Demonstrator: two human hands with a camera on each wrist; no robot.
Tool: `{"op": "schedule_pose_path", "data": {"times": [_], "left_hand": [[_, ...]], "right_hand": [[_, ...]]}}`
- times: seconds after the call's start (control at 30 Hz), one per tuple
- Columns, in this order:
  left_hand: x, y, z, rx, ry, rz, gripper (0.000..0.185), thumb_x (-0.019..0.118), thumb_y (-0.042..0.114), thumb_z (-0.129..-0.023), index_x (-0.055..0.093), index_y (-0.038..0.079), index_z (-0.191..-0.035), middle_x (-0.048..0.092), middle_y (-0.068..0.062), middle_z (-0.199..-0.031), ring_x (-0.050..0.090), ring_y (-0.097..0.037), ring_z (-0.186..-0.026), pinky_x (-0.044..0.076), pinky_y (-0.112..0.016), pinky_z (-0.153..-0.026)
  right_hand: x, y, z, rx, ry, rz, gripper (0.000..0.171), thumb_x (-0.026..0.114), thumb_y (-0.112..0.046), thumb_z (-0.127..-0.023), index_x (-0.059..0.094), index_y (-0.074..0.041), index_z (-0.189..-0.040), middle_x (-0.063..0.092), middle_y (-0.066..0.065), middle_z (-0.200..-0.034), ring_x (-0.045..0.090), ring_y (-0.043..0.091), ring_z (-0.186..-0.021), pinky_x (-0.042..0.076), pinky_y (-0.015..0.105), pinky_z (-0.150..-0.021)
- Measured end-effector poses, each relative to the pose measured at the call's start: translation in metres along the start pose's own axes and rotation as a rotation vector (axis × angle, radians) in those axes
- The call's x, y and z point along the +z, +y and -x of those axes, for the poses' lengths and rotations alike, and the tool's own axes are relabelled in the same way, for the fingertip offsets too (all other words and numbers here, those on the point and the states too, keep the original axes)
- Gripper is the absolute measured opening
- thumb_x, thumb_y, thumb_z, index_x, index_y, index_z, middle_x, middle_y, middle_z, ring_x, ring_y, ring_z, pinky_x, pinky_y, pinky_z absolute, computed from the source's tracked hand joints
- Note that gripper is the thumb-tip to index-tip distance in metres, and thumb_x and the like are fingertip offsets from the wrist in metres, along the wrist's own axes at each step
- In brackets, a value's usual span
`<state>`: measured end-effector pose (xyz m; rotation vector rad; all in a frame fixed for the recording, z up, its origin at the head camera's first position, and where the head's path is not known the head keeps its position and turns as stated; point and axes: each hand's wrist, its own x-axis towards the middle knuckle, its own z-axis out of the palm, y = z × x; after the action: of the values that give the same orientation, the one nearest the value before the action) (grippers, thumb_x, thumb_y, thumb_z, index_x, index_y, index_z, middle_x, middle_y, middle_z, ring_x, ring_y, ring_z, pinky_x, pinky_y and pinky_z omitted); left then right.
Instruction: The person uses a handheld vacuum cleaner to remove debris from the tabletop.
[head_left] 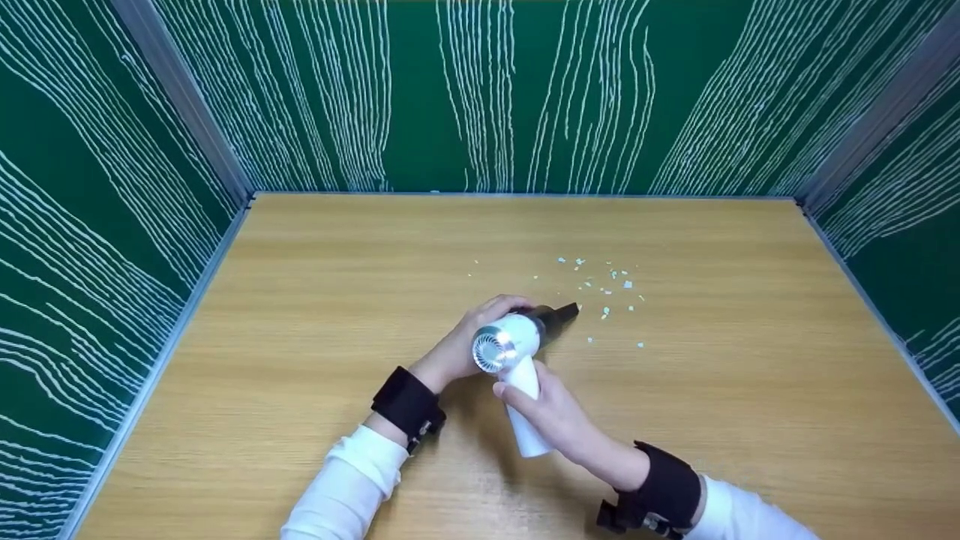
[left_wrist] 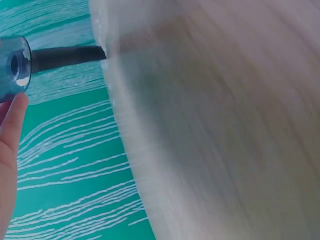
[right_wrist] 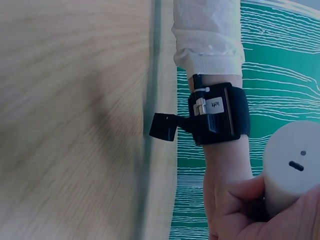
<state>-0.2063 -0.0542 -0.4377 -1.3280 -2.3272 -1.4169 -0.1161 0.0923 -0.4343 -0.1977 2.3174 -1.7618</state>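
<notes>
Your right hand (head_left: 551,409) is wrapped around the handle of the small white handheld vacuum with a dark tapered nozzle (head_left: 517,352), fingers curled tight on the grip. Your left hand (head_left: 469,337) cups the vacuum's round body from the side, fingers bent over its top. You hold the vacuum above the middle of the light wooden table (head_left: 300,315), with its nozzle pointing toward the scattered bits of pale paper (head_left: 607,289) lying just beyond its tip. Both of your wrists carry black camera straps (head_left: 409,405).
</notes>
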Motion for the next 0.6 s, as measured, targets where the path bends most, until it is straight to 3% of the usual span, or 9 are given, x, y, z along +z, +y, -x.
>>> {"op": "schedule_pose_path", "data": {"times": [0.13,0.27,0.6], "left_hand": [[0.002,-0.001,-0.002,0.030,-0.016,0.015,0.047,0.059,0.006,-0.080,0.045,0.002,-0.125,0.051,-0.012,-0.122,0.047,-0.018,-0.115,0.038,-0.028,-0.099],[0.005,-0.002,-0.003,0.018,-0.011,0.027,0.044,0.059,0.007,-0.082,0.047,0.003,-0.125,0.051,-0.011,-0.124,0.045,-0.018,-0.117,0.037,-0.027,-0.100],[0.019,-0.016,0.001,0.038,-0.009,-0.041,0.050,0.062,0.008,-0.078,0.047,0.006,-0.125,0.050,-0.008,-0.124,0.044,-0.017,-0.118,0.035,-0.027,-0.102]], "right_hand": [[-0.001,0.000,0.002,-0.013,0.010,0.037,0.045,0.062,-0.025,-0.080,0.047,0.003,-0.111,0.057,0.012,-0.088,0.057,0.018,-0.073,0.050,0.030,-0.063],[-0.004,0.002,0.003,-0.024,0.003,0.049,0.044,0.061,-0.026,-0.081,0.047,0.003,-0.112,0.058,0.012,-0.087,0.057,0.018,-0.072,0.051,0.031,-0.062],[-0.006,0.007,0.010,-0.017,-0.022,0.023,0.044,0.060,-0.025,-0.082,0.045,0.004,-0.112,0.060,0.010,-0.083,0.058,0.017,-0.070,0.052,0.031,-0.059]]}}
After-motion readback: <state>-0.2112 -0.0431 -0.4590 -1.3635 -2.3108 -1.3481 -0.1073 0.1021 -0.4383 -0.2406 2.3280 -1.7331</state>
